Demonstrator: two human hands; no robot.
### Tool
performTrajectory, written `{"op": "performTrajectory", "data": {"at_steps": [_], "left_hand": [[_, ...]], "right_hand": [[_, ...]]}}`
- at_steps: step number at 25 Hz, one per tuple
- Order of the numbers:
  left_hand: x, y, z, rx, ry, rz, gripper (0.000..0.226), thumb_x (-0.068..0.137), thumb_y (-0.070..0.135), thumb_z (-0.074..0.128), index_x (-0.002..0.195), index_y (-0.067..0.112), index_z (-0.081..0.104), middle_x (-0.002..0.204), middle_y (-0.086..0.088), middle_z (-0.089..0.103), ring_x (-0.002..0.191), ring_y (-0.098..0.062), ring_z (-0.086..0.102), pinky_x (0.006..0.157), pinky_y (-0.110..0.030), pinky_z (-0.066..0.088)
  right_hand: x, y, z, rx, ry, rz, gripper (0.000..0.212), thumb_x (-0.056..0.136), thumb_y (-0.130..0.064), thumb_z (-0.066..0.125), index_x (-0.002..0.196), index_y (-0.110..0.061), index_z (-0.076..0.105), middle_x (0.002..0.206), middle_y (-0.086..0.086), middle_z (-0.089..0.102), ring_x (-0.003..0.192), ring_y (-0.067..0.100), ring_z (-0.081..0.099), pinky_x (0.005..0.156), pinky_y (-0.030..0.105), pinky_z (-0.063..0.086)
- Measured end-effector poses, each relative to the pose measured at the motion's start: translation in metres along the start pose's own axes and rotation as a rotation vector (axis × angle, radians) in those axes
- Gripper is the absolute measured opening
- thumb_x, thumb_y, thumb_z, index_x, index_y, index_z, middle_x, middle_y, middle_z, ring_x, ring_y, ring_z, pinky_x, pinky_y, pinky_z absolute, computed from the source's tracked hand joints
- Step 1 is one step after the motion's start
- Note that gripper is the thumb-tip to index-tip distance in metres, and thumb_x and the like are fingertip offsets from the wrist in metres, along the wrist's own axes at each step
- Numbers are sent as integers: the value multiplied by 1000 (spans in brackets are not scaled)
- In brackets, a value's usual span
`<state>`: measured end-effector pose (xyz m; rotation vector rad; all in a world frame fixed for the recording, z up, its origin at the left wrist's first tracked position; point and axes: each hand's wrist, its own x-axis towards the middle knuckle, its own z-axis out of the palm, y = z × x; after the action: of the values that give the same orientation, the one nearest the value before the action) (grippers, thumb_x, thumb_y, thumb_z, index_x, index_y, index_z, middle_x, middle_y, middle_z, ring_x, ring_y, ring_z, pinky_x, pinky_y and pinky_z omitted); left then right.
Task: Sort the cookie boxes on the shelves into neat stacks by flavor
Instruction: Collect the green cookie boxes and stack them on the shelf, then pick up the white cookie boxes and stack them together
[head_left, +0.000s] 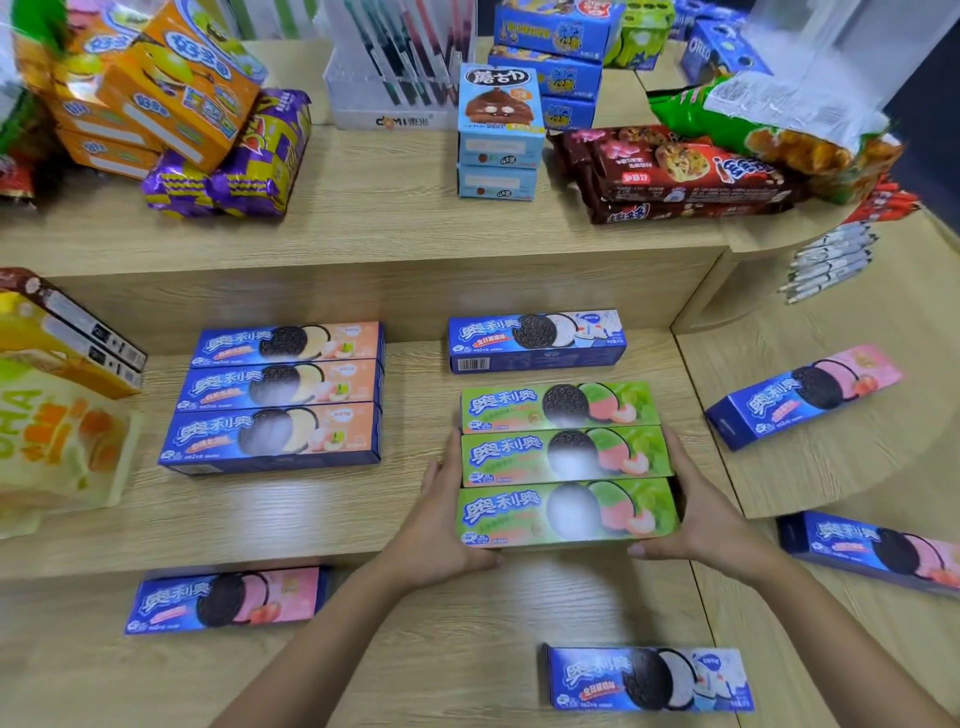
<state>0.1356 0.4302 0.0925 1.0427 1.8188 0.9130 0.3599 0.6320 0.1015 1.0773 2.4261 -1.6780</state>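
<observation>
Three green cookie boxes (566, 462) lie side by side in a row on the middle shelf. My left hand (441, 525) presses flat against their left ends and my right hand (696, 514) against their right ends. Three orange-ended boxes (280, 397) lie in a row to the left. A white-ended blue box (537, 340) sits behind the green ones; another (649, 678) lies on the bottom shelf. Pink-ended boxes lie at the bottom left (228, 597), on the right-hand shelf (802, 395) and at the far right (872, 551).
The top shelf (374, 218) carries orange boxes (171, 88), purple packs (234, 161), light-blue boxes (498, 130), brown cookie packs (675, 171) and a pen display (395, 62). Yellow snack bags (47, 415) crowd the middle shelf's left end.
</observation>
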Motion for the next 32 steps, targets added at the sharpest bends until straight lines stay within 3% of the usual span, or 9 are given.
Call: {"op": "performTrajectory", "data": {"at_steps": [3, 5, 8, 12, 14, 17, 22, 27, 32], "left_hand": [[-2, -8, -9, -173, 30, -26, 139, 50, 22, 86, 136, 52, -19, 153, 15, 20, 138, -17, 31, 109, -51, 36], [0, -11, -14, -208, 25, -36, 138, 51, 19, 86, 136, 54, -18, 153, 6, 28, 133, -16, 41, 102, -51, 43], [1, -5, -20, -146, 16, -13, 142, 47, 29, 88, 134, 54, -23, 155, 5, 21, 139, -21, 31, 107, -52, 37], [-6, 20, -40, 11, 32, -38, 135, 47, 64, 75, 133, 44, -27, 155, 12, -21, 142, -5, -14, 119, -36, 5], [8, 37, -59, -95, 169, -26, 112, 57, 72, 62, 145, 37, 1, 158, 12, 2, 143, -2, 4, 119, -35, 10], [62, 53, -83, -118, 383, -71, 88, 69, 60, 61, 142, 22, 29, 151, 0, 33, 134, -11, 34, 111, -33, 29], [120, 45, -88, -13, 395, -253, 76, 72, 31, 77, 135, 8, 40, 127, -9, 57, 113, -22, 55, 89, -29, 43], [129, 39, -71, -106, 462, -228, 56, 69, 13, 80, 118, 4, 54, 114, -10, 67, 97, -22, 64, 85, -36, 52], [116, 55, -70, -136, 586, -134, 62, 67, 11, 81, 122, 8, 52, 118, -9, 66, 103, -19, 63, 90, -42, 53]], "right_hand": [[15, -12, 2, 0, -60, -23, 139, 38, -28, 90, 143, -38, 0, 144, -19, 36, 124, -10, 40, 101, 12, 36], [22, -15, 2, 0, -72, -17, 139, 40, -25, 91, 143, -38, -1, 144, -18, 36, 125, -8, 40, 104, 20, 38], [21, -18, 1, 13, -101, -12, 143, 37, -32, 92, 143, -38, -4, 149, -17, 28, 132, -5, 32, 110, 25, 32], [14, -34, -18, 190, -49, 8, 140, 32, -54, 87, 144, -32, 7, 145, -24, 22, 128, -18, 26, 106, 13, 31], [31, -45, -37, 274, 153, 8, 123, 37, -60, 82, 141, -27, 26, 143, -11, 37, 128, -3, 38, 103, 21, 37], [79, -55, -57, 267, 381, 20, 79, 67, -28, 78, 134, -18, 38, 135, 4, 47, 123, 20, 47, 100, 34, 39], [138, -65, -40, 189, 340, 61, 53, 73, -12, 73, 121, -8, 51, 122, 7, 58, 98, 20, 58, 87, 32, 45], [142, -70, -25, 105, 499, 23, 42, 72, -6, 73, 111, -4, 57, 100, 7, 62, 87, 17, 58, 77, 26, 43], [121, -86, -31, 114, 570, -132, 38, 72, -9, 72, 108, -15, 59, 98, 1, 65, 81, 4, 59, 75, 19, 48]]}}
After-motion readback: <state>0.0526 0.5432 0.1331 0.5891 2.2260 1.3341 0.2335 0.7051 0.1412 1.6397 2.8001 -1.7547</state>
